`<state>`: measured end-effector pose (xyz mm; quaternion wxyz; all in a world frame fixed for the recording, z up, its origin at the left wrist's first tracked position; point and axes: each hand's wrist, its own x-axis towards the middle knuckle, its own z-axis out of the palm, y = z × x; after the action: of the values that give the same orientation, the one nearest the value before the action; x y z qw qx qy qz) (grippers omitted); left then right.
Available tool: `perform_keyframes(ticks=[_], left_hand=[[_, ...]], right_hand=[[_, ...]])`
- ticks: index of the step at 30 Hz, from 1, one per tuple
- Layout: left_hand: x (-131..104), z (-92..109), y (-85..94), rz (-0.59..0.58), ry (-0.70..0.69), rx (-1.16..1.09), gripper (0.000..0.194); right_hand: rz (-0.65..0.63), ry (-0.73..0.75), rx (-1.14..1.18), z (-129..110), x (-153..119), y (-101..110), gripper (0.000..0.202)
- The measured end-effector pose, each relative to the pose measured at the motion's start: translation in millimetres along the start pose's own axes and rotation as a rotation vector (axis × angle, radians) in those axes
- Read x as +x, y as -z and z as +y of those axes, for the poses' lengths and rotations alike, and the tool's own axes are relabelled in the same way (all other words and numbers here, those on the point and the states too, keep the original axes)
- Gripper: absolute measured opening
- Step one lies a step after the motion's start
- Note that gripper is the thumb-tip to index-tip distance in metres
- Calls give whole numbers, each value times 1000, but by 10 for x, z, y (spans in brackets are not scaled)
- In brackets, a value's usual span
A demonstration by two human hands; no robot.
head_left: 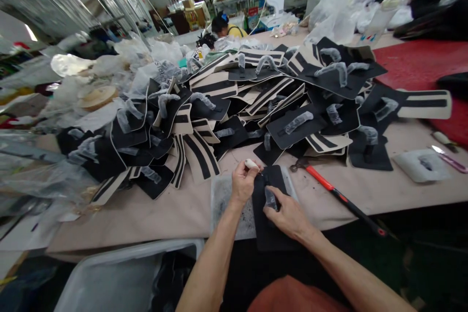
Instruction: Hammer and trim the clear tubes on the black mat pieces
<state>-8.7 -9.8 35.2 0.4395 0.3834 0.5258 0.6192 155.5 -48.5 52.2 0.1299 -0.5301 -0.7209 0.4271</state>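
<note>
Black panel (266, 231) partly hidden behind right hand (288, 213)

The panel (267, 235) looks smooth and matt; its handle (270, 198) wears glossy, wrinkled clear plastic. Under the panel, the board (233, 214) resembles cloudy plastic. Right of the panel, the hammer (329, 187) has a metal head. Behind the panel, bags (332, 12) are shiny, crinkled plastic.

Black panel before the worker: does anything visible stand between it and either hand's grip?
Nothing visible blocks the right hand, which holds the plastic-wrapped handle on the black panel. At the left hand, only the white-handled tool it holds comes between. The red-handled tool lies right of the panel.
</note>
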Motion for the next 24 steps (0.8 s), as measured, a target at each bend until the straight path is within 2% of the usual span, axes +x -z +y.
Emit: perform_keyframes(ticks=[3, 8, 17, 24], left_hand=[[94, -190, -84, -58, 22, -13, 28], [83, -387, -36, 18, 107, -69, 38], [85, -382, -23, -22, 109, 0, 39], [85, -362, -32, -34, 94, 49, 38]], right_hand=[[3, -12, -44, 37, 16, -13, 56], [-23, -50, 44, 104, 44, 8, 54], [-53, -10, 227, 189, 125, 73, 45], [-60, -9, 243, 170, 122, 103, 44]])
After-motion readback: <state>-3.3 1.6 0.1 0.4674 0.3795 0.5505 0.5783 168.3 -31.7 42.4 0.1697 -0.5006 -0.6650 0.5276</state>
